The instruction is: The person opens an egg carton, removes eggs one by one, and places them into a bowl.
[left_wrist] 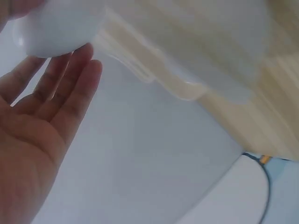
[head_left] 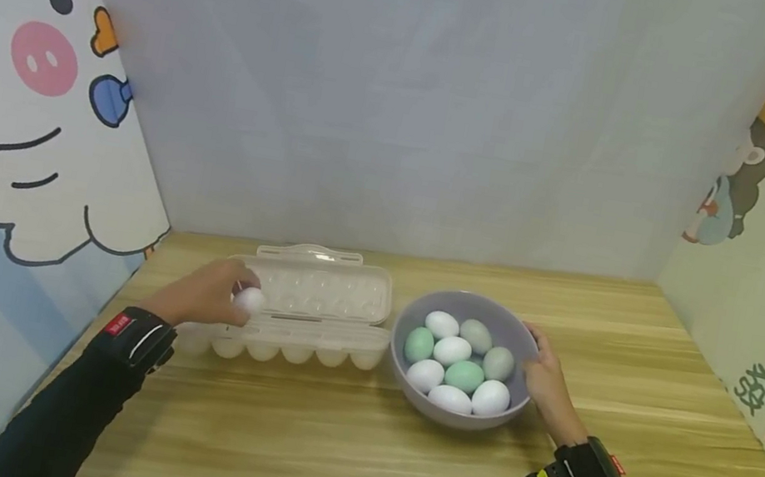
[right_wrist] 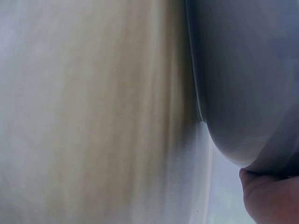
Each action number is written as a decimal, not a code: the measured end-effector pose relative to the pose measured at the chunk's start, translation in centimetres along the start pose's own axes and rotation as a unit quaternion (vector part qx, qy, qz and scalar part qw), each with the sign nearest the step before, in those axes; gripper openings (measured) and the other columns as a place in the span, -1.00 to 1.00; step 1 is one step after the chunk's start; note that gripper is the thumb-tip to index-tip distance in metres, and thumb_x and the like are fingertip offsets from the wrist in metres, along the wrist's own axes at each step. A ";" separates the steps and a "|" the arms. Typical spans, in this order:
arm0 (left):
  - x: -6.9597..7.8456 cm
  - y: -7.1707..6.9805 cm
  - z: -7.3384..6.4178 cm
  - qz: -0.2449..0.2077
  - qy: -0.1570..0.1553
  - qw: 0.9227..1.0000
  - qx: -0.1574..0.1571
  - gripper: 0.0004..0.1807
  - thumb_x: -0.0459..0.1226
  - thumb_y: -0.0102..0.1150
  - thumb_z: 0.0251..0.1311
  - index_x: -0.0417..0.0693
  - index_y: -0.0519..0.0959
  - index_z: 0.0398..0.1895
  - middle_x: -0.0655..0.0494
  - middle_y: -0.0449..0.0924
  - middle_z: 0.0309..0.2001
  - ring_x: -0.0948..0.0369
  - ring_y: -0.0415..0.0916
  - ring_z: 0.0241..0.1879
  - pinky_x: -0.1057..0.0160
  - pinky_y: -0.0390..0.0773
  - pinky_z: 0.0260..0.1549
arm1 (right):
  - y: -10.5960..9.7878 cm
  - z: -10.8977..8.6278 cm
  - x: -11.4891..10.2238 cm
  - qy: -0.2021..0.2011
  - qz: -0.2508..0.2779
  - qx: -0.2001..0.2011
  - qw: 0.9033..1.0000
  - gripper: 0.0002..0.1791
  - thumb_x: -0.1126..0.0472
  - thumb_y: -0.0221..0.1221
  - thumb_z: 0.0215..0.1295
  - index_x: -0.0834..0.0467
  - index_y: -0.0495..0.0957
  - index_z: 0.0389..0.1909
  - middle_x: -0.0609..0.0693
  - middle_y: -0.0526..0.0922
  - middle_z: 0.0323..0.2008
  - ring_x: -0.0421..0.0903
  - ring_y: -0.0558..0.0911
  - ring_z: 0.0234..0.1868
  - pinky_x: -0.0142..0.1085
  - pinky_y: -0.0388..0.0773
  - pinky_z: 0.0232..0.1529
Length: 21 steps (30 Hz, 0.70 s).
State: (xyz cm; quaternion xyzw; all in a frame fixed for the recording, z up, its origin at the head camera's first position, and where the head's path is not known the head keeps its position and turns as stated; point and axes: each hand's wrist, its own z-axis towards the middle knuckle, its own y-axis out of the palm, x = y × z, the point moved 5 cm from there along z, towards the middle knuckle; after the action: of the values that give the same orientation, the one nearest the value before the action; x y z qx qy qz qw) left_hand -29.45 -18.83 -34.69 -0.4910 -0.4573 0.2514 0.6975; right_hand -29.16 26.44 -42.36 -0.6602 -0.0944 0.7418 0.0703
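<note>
A white egg [head_left: 251,300] is pinched between the thumb and fingers of my left hand [head_left: 213,296], over the left part of a clear plastic egg carton [head_left: 314,327]. The carton's lid [head_left: 328,290] lies folded back. Whether its rounded cups hold eggs I cannot tell. In the left wrist view the egg [left_wrist: 63,28] shows close up against the fingertips. To the carton's right stands a grey bowl [head_left: 458,420] with several white, green and greyish eggs. My right hand [head_left: 550,385] grips the bowl's right rim; the right wrist view shows part of that hand [right_wrist: 271,198] against the bowl's outer wall.
Carton and bowl stand side by side on a wood-grain table [head_left: 314,463]. A plain pale cloth [head_left: 412,108] hangs behind the table. Printed cartoon panels rise at the left [head_left: 22,170] and right [head_left: 761,293].
</note>
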 end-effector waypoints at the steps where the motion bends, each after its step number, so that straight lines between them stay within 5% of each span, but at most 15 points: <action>1: 0.6 -0.2 0.4 0.001 0.005 1.000 0.004 -0.57 -0.28 0.24 -0.27 -0.17 0.50 -0.19 0.05 0.46 -0.29 0.13 0.39 -0.31 0.14 0.48 -0.35 | 0.0 0.1 0.2 -0.004 -0.005 0.003 1.000 -0.29 0.55 -0.28 -0.05 0.26 0.00 0.27 0.30 0.03 0.28 0.21 0.04 0.28 0.07 -0.01 0.25; 7: 6.1 -0.5 3.8 -0.021 0.077 0.997 0.016 -0.55 -0.22 0.29 -0.29 -0.05 0.53 -0.17 0.09 0.41 -0.24 0.13 0.36 -0.27 0.16 0.46 -0.35 | -0.1 0.0 0.2 0.001 -0.001 0.010 1.000 -0.30 0.55 -0.26 -0.04 0.25 0.03 0.26 0.29 0.06 0.28 0.22 0.06 0.27 0.08 0.02 0.24; 14: 13.2 1.6 8.9 -0.009 0.178 0.984 -0.015 -0.58 -0.20 0.27 -0.27 -0.08 0.55 -0.21 0.13 0.46 -0.31 0.20 0.37 -0.33 0.27 0.44 -0.40 | -0.3 -0.1 0.1 0.009 0.003 0.016 1.000 -0.31 0.55 -0.28 -0.01 0.23 0.04 0.26 0.27 0.07 0.28 0.21 0.07 0.27 0.07 0.03 0.23; 17: 15.5 3.1 10.6 -0.014 0.188 0.981 -0.035 -0.56 -0.17 0.25 -0.23 -0.11 0.52 -0.17 0.12 0.51 -0.29 0.22 0.40 -0.31 0.31 0.45 -0.38 | -0.2 -0.1 -0.2 0.012 0.013 0.011 1.000 -0.31 0.57 -0.29 -0.02 0.25 0.03 0.26 0.27 0.05 0.28 0.20 0.05 0.28 0.06 0.00 0.25; 21: 17.2 5.3 12.5 -0.012 0.163 0.985 -0.061 -0.51 -0.15 0.24 -0.21 -0.07 0.47 -0.10 0.13 0.48 -0.29 0.25 0.41 -0.35 0.34 0.45 -0.44 | -0.1 0.0 -0.3 0.010 0.017 0.008 1.000 -0.31 0.59 -0.29 -0.01 0.26 0.03 0.26 0.26 0.05 0.29 0.18 0.04 0.29 0.04 -0.03 0.27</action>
State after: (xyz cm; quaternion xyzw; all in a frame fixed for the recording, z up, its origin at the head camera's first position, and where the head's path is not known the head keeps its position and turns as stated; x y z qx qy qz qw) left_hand -32.17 2.68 -31.61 -0.5615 -0.3581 0.1315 0.7343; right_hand -29.08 26.49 -42.06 -0.6685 -0.0760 0.7370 0.0638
